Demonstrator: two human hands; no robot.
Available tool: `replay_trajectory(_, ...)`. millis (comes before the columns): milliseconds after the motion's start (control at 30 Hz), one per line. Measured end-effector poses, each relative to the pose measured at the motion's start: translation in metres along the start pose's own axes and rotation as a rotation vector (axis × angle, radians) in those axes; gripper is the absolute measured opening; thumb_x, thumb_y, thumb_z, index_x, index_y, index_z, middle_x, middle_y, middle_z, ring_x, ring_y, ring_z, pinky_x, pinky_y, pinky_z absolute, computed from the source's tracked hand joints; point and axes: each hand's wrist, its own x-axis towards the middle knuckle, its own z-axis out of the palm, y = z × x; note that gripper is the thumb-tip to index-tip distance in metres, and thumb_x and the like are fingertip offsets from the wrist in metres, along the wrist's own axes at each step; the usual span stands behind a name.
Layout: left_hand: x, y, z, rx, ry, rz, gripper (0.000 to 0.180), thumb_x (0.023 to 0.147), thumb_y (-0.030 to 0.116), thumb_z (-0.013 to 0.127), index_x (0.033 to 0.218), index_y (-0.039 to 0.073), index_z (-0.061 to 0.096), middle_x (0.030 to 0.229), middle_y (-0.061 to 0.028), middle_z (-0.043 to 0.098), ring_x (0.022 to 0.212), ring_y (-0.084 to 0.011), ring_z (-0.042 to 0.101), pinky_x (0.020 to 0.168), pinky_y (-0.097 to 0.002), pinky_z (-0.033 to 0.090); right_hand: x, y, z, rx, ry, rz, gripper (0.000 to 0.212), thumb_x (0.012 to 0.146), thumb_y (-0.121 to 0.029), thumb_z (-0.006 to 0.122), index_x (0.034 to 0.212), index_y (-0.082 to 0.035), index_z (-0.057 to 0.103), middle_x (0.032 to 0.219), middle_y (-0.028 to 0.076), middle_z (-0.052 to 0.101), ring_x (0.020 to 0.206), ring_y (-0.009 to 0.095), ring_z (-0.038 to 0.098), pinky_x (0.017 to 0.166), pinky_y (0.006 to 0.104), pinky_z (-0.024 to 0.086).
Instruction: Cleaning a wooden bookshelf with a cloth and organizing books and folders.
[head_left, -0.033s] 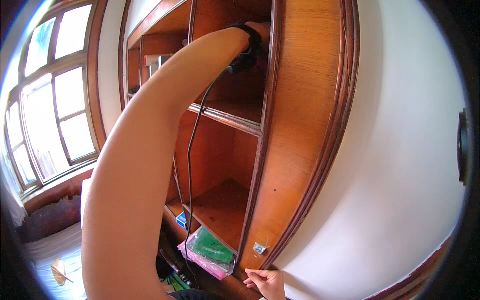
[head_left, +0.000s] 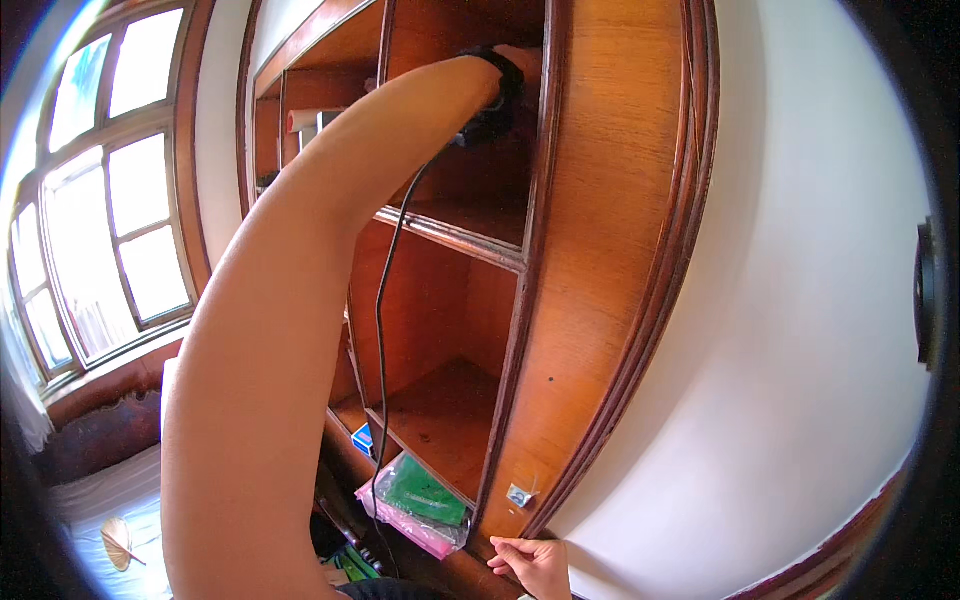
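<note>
My left arm reaches up from the lower left into an upper compartment of the wooden cabinet (head_left: 610, 200). A black wrist strap (head_left: 510, 80) circles its wrist, and a thin black cable (head_left: 380, 320) hangs down from there. Only a bit of my left hand (head_left: 526, 62) shows beyond the strap, against the compartment's right side; its fingers are hidden in shadow. Low in the view, my right hand (head_left: 535, 568) is beside the foot of the cabinet's side panel. Its fingers are loosely bent and apart, with nothing visible in them.
Below the open compartments lies a clear plastic package (head_left: 420, 495) with green and pink contents, near a small blue box (head_left: 363, 438). A window (head_left: 110, 190) is at left, above a bed (head_left: 85, 510) holding a hand fan (head_left: 118, 543). A white wall (head_left: 800, 300) bounds the right.
</note>
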Motion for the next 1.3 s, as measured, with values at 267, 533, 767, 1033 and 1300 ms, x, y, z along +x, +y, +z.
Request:
replay_trajectory(267,-0.002,0.01,0.003,-0.113,-0.087,-0.012,0.038,0.085,0.016,0.07,0.122,0.006,0.066,0.119,-0.0124,0.066,0.11,-0.0293,0.062,0.086,-0.0379,0.052,-0.001,0.007,0.002,-0.042,0.017,-0.046,0.024,0.092,-0.018,0.068,0.101,0.004,0.074,0.074,0.01,0.073,0.062,0.012,0.066,0.059,0.0256,0.052)
replay_trajectory(533,-0.036,0.019,-0.05,-0.236,0.323,0.104,0.032,0.082,0.009,0.078,0.111,0.0,0.067,0.109,-0.0132,0.07,0.1,-0.0273,0.067,0.086,-0.0363,0.054,0.001,0.002,-0.001,-0.063,0.062,-0.032,0.026,0.092,-0.02,0.069,0.094,0.005,0.075,0.071,0.01,0.072,0.058,0.013,0.065,0.056,0.026,0.052)
replay_trajectory(767,-0.067,0.02,-0.069,-1.838,0.418,-0.166,0.021,0.087,-0.001,0.068,0.108,-0.001,0.066,0.114,-0.0107,0.065,0.103,-0.0215,0.063,0.087,-0.0389,0.056,0.014,0.036,0.008,0.02,0.05,-0.079,0.024,0.091,-0.017,0.072,0.096,0.007,0.074,0.07,0.014,0.072,0.055,0.014,0.067,0.053,0.0237,0.054)
replay_trajectory(1033,-0.144,0.022,-0.124,-2.046,0.452,0.121,0.019,0.096,0.004,0.058,0.114,0.009,0.062,0.111,-0.0058,0.065,0.098,-0.0185,0.064,0.078,-0.0325,0.056,0.015,0.033,0.007,0.026,0.052,-0.092,0.023,0.091,-0.016,0.071,0.093,0.007,0.075,0.07,0.014,0.072,0.056,0.014,0.067,0.053,0.0238,0.053)
replay_trajectory(1300,-0.178,0.062,-0.1,-1.543,0.558,0.007,0.02,0.09,-0.002,0.065,0.109,0.003,0.062,0.105,-0.0041,0.066,0.09,-0.0163,0.068,0.09,-0.038,0.059,0.019,0.033,0.006,0.016,0.006,-0.045,0.024,0.092,-0.017,0.07,0.097,0.006,0.075,0.073,0.013,0.072,0.06,0.013,0.067,0.055,0.0243,0.055)
